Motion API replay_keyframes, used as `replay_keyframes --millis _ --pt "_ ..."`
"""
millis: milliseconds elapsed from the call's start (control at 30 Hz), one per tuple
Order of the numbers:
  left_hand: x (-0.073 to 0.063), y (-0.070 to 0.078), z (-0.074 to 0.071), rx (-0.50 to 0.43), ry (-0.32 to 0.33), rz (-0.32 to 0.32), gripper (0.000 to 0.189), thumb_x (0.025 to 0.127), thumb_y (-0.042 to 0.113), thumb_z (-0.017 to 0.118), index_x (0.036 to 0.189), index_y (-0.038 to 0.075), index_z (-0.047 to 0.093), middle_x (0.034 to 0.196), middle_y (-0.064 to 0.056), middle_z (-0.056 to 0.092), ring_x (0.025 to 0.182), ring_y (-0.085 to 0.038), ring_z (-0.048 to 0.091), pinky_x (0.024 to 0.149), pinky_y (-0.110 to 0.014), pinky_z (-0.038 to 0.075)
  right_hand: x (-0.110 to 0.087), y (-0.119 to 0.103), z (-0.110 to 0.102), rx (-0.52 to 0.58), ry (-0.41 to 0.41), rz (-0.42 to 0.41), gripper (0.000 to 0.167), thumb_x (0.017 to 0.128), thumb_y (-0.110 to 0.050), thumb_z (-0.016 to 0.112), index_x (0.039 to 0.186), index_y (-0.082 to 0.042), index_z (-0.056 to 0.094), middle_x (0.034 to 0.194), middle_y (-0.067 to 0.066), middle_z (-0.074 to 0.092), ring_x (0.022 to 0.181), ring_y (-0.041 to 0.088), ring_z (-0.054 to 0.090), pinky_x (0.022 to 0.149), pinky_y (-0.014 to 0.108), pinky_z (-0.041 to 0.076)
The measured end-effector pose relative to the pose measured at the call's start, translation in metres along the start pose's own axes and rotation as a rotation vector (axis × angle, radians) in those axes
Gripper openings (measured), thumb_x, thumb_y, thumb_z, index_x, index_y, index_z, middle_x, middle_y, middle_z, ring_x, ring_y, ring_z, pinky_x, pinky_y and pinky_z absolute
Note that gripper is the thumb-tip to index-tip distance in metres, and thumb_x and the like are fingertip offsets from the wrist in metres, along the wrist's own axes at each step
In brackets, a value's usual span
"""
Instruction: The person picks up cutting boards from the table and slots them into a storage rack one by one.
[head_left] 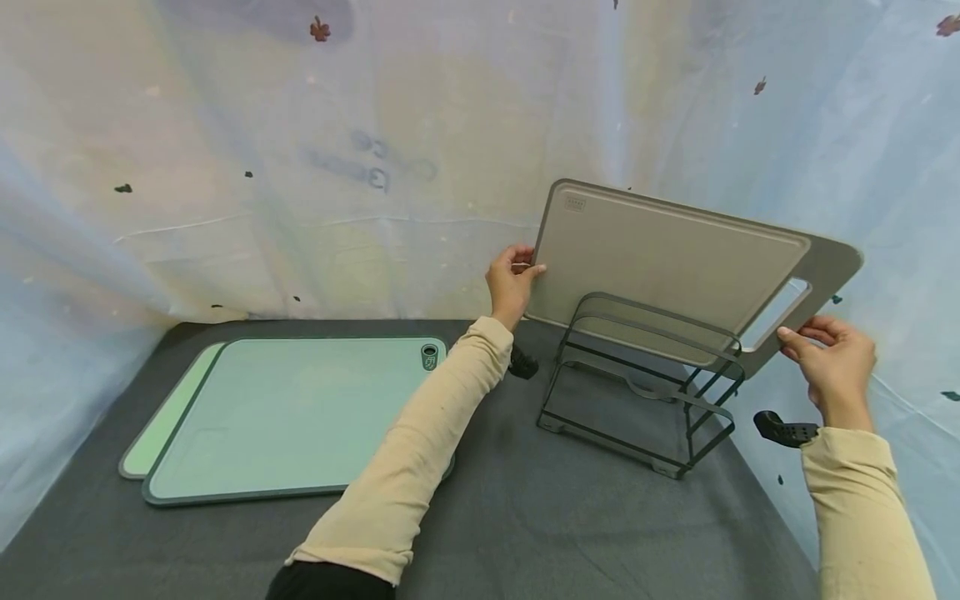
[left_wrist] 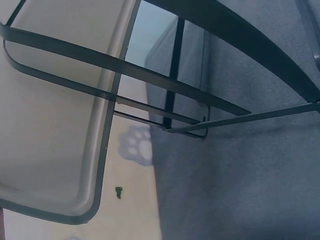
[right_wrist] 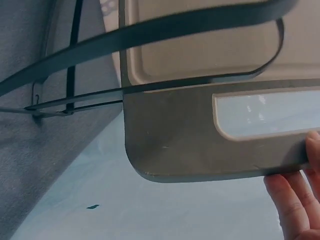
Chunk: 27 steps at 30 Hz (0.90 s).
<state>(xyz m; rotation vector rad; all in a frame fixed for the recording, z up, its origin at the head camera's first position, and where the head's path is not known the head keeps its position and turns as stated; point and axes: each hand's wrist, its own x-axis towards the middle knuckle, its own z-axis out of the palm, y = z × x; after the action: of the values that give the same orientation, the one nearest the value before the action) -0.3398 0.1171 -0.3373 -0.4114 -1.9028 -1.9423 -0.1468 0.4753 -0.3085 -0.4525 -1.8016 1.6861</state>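
Observation:
A beige cutting board [head_left: 660, 258] with a grey handle end is held up, tilted, behind a dark metal rack [head_left: 637, 437] in the head view. My left hand [head_left: 513, 283] pinches its left edge between thumb and fingers. At the other end, my right hand [head_left: 836, 358] grips the grey border beside the handle slot, thumb in front. The right wrist view has the thumb and fingers [right_wrist: 292, 205] on that border below the slot. In the left wrist view the board's rounded corner [left_wrist: 85, 205] hangs past the rack's bars, with the left hand almost wholly out of frame.
On the left of the dark grey table [head_left: 510, 517] lies a pale green cutting board [head_left: 292, 417] with a dark rim. It overlaps a lighter green board [head_left: 161, 417] beneath. A patterned curtain [head_left: 420, 167] hangs behind the table.

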Motion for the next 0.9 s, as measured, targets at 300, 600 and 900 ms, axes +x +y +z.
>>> replay_keyframes --millis 300,600,900 --pt "-0.009 -0.017 -0.001 0.031 -0.023 -0.008 0.026 0.079 0.002 0.078 0.103 0.000 0.070 0.096 -0.012 0.068 0.084 -0.022 0.065 0.071 -0.024 0.053 -0.009 0.015 -0.003 -0.057 -0.071 0.018 0.023 0.082 0.012 0.068 0.088 -0.008 0.059 0.070 -0.007 0.063 0.057 0.004 0.064 0.056 0.018 0.053" --pt "-0.019 -0.027 -0.003 0.051 -0.024 0.017 0.027 0.078 0.001 0.078 0.104 -0.001 0.069 0.096 -0.013 0.067 0.085 -0.024 0.065 0.072 -0.023 0.053 -0.010 0.038 -0.008 -0.138 -0.079 0.047 0.021 0.083 0.007 0.071 0.093 0.003 0.053 0.070 -0.005 0.062 0.056 0.007 0.065 0.056 0.019 0.054" --pt "-0.028 -0.037 0.000 0.035 -0.021 0.016 0.027 0.078 -0.001 0.079 0.103 0.000 0.069 0.094 -0.013 0.067 0.086 -0.024 0.065 0.073 -0.025 0.053 -0.025 0.034 -0.010 -0.232 -0.099 0.081 0.019 0.087 0.009 0.065 0.098 0.006 0.050 0.068 -0.012 0.062 0.054 0.004 0.063 0.055 0.019 0.054"
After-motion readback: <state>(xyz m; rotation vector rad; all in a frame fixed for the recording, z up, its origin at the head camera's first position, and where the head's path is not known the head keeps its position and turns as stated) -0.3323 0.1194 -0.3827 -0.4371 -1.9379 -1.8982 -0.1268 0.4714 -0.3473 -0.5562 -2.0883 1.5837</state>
